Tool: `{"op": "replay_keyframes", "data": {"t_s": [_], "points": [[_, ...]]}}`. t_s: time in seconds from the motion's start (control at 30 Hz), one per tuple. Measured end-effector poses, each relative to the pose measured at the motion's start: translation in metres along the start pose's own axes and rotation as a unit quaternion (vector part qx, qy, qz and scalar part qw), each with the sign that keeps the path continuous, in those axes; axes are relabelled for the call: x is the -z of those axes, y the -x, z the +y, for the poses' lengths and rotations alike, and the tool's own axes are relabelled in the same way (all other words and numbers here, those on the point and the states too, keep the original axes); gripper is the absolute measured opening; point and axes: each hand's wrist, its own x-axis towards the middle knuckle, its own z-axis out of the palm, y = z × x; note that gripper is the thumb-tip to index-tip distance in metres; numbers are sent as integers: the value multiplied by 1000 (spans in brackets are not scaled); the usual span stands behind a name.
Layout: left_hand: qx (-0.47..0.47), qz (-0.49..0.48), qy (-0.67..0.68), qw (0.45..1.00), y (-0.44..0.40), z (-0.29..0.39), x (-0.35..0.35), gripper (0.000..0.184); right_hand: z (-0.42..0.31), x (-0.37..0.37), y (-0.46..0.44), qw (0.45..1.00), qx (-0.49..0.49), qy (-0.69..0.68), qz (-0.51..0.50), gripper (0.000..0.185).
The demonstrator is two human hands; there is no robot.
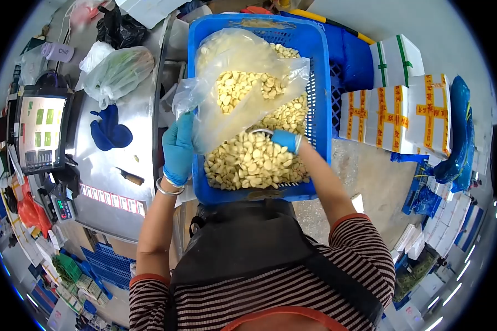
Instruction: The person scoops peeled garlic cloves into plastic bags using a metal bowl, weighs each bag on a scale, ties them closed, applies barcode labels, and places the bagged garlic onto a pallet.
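A blue plastic crate holds a heap of pale, garlic-like cloves. Over the heap lies a clear plastic bag with cloves inside or beneath it. My left hand, in a blue glove, is closed on the bag's edge at the crate's left side. Low in the crate, my right hand, also gloved, reaches among the cloves. It is closed around a metal-rimmed scoop or bowl, mostly hidden by the cloves and the hand.
On the left, a steel table carries filled plastic bags, a blue cloth, a knife and a label strip. Beyond is a screen. Taped foam boxes stand right of the crate.
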Motion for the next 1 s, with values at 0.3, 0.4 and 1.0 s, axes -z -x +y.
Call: {"op": "replay_keyframes", "data": {"t_s": [0.3, 0.4, 1.0], "points": [[-44, -76, -88, 992, 6, 1, -47, 26, -110, 70, 0, 944, 118, 94, 294, 33], [-2, -45, 16, 999, -7, 24, -71, 27, -141, 27, -19, 717, 336, 332, 512, 41], [-38, -7, 24, 999, -16, 4, -22, 31, 159, -18, -140, 962, 84, 119, 229, 35]]}}
